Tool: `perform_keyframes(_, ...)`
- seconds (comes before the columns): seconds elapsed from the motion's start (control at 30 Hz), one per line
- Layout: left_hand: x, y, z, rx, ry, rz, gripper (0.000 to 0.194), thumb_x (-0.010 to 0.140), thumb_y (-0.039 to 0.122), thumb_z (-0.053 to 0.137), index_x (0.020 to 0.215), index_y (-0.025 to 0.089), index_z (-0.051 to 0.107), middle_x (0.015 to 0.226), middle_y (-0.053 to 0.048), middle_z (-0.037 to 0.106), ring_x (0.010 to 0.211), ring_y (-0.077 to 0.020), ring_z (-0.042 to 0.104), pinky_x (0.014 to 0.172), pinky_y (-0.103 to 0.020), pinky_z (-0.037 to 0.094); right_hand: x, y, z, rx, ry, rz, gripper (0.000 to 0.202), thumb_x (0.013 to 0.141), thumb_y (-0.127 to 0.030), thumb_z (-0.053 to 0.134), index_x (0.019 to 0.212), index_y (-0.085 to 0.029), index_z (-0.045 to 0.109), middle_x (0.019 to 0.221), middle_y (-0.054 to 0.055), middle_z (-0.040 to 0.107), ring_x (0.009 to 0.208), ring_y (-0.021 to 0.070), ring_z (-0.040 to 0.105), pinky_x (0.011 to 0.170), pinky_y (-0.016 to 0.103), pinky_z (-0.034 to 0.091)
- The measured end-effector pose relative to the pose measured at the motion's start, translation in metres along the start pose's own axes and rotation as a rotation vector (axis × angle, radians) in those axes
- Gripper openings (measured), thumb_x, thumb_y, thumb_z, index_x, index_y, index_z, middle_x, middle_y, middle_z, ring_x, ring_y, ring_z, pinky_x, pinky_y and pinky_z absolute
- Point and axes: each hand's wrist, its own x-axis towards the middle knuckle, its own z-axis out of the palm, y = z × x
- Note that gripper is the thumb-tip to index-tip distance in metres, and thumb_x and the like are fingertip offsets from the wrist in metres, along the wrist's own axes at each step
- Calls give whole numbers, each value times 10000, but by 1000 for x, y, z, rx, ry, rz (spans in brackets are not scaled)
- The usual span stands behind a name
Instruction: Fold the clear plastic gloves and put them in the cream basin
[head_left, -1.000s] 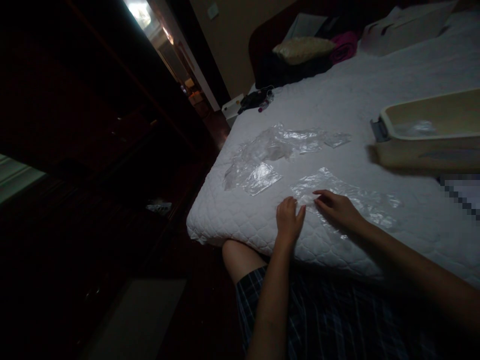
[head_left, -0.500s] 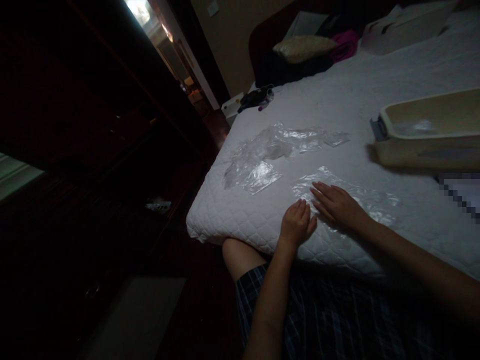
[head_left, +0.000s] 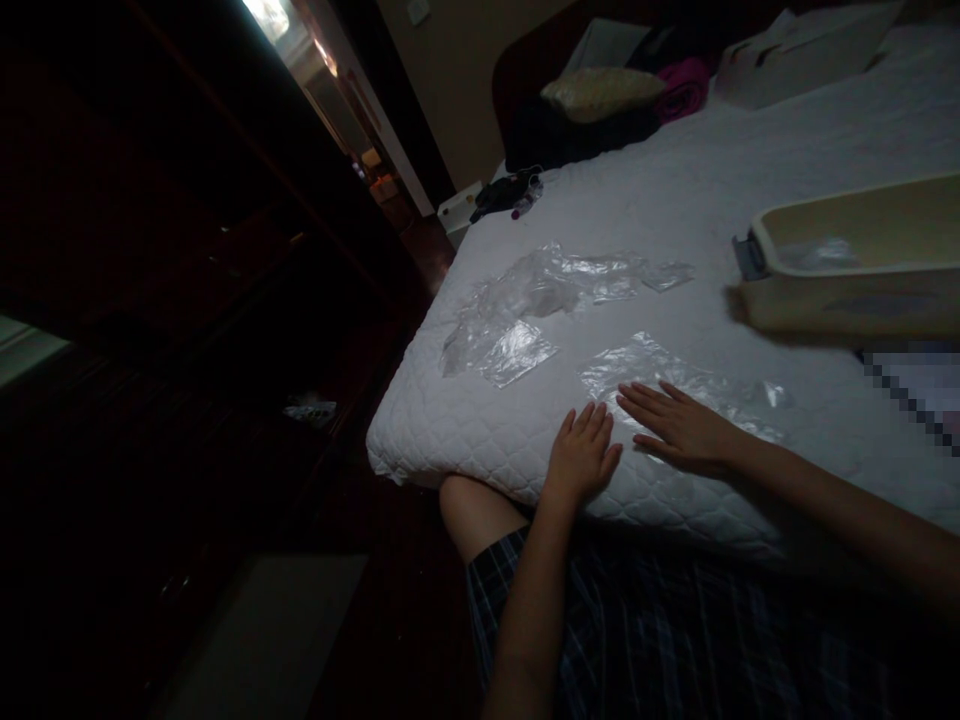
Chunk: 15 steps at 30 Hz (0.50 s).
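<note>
A clear plastic bag (head_left: 637, 360) lies flattened on the white quilted bed (head_left: 450, 430). My right hand (head_left: 679, 428) rests flat over the bag, palm down, fingers stretched out to the left and partly covering it. Just left of it, at the bag's near-left edge, my left hand (head_left: 583, 452) lies palm down on the bed with its fingers extended. Neither hand holds anything. Farther back on the bed is a spread of crumpled clear plastic bags (head_left: 525, 300), apart from both hands.
A cream plastic bin (head_left: 847, 300) with clear plastic inside lies at the right. Behind are a white box (head_left: 810, 60), a rolled magenta cloth (head_left: 684, 88), a beige pillow-like bundle (head_left: 600, 93) and small dark items (head_left: 506, 193). The bed edge drops to a dark floor at left.
My left hand has shifted slightly left and its fingers have straightened. My right hand has flattened, its fingers stretched farther out over the bag. The camera view has moved a little.
</note>
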Motion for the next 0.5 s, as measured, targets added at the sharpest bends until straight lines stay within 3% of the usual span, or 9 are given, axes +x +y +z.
perform_keyframes(0.23,2,0,-2,-18,-15,-7,454,968,341,404,1378,150,447,1482,-94,445,1407,-250,362,1169,-477,301,-12,-6,-3,-64,-40,214,689,921,-567,330,1487,-176,356,1520,150,349,1405,293,320,1134,553,229)
perform_keyframes(0.37,4,0,-4,-25,-13,9,433,962,293,404,1378,183,451,1481,-75,449,1412,-245,354,1166,-491,300,-12,-11,-1,-52,-47,262,701,908,-574,352,1493,-186,346,1522,152,353,1406,315,314,1129,578,225)
perform_keyframes(0.5,6,-1,-4,-30,-11,15,447,952,273,414,1391,192,431,1486,-86,440,1414,-241,351,1160,-511,301,-7,-12,-11,-19,56,279,635,946,-493,316,1492,-169,335,1530,177,335,1408,329,308,1096,604,284)
